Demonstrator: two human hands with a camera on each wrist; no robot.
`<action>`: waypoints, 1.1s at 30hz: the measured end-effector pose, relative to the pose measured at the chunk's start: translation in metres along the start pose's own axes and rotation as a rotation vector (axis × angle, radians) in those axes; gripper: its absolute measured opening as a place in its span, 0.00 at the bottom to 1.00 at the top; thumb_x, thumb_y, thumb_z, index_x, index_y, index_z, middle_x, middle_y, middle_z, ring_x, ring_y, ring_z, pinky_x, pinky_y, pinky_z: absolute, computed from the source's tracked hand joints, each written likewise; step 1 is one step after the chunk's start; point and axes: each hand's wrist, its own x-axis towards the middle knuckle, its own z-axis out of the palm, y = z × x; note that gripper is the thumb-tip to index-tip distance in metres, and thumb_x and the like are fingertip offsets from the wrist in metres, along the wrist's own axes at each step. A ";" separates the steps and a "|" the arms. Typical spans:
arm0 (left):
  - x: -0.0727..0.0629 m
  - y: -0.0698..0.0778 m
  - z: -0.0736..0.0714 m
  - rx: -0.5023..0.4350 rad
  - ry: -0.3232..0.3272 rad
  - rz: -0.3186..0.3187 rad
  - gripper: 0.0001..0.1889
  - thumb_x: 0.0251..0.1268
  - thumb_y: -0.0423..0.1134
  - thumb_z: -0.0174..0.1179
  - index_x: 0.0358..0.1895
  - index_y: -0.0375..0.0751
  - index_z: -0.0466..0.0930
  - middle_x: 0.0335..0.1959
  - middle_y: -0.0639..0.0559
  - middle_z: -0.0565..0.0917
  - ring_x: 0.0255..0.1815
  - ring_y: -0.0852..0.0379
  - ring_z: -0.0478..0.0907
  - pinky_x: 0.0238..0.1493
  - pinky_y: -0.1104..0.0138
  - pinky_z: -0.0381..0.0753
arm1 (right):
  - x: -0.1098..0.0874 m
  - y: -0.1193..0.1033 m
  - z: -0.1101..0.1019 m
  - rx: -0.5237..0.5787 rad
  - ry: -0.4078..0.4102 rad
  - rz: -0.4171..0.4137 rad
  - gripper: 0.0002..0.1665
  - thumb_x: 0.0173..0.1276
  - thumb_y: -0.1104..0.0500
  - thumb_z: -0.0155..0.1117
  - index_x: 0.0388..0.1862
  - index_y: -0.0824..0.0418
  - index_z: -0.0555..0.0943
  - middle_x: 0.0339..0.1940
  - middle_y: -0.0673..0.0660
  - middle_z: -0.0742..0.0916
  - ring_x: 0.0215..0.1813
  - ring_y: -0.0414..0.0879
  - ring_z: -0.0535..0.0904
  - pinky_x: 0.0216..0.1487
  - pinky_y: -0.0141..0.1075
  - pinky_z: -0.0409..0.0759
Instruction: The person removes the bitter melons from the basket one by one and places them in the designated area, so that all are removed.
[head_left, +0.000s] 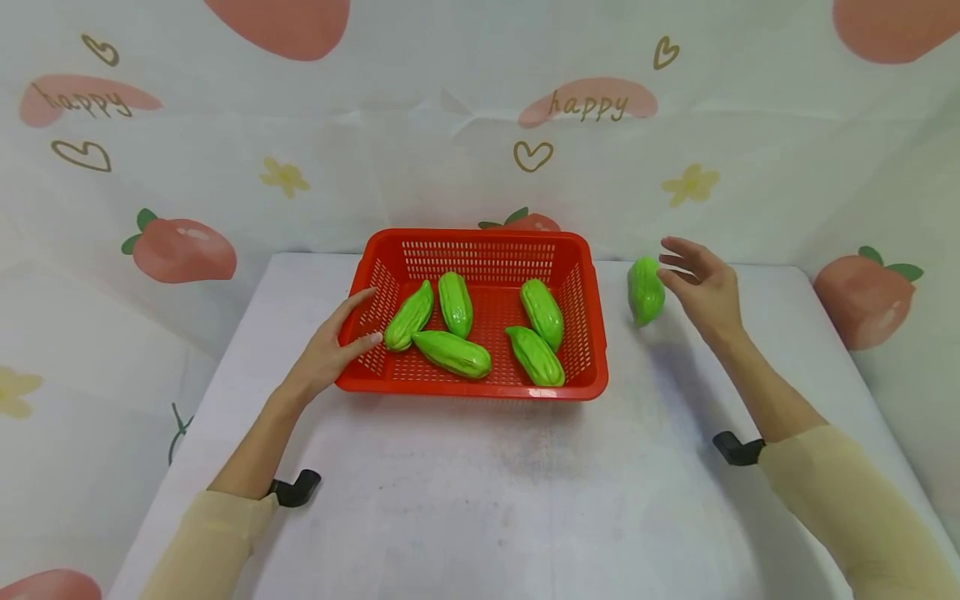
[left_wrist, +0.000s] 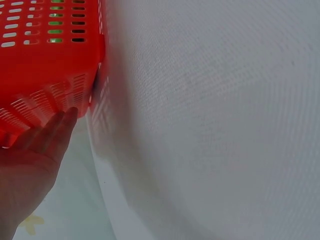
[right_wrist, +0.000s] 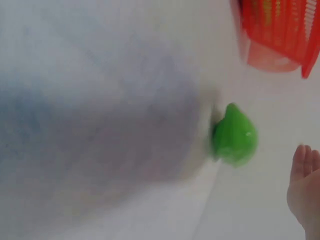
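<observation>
Loose ridged gourd point(head_left: 643, 293) R of basket point(head_left: 450, 388) is best gripped mid-body by R hand point(head_left: 707, 296), half-open, empty; L hand point(head_left: 321, 354) is spread, ungripping, at basket's L end.

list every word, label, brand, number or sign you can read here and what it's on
"happy": on the left pink patch of the cloth
"happy": on the right pink patch of the cloth
No brand, label or number can be read on the basket or the green vegetables.
</observation>
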 end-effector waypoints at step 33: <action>0.001 -0.003 -0.002 -0.014 -0.020 0.006 0.38 0.70 0.47 0.59 0.79 0.59 0.52 0.75 0.42 0.59 0.64 0.40 0.66 0.49 0.66 0.78 | -0.032 -0.028 0.060 -0.012 -0.499 0.013 0.31 0.66 0.70 0.66 0.68 0.65 0.72 0.65 0.66 0.77 0.59 0.63 0.76 0.51 0.33 0.81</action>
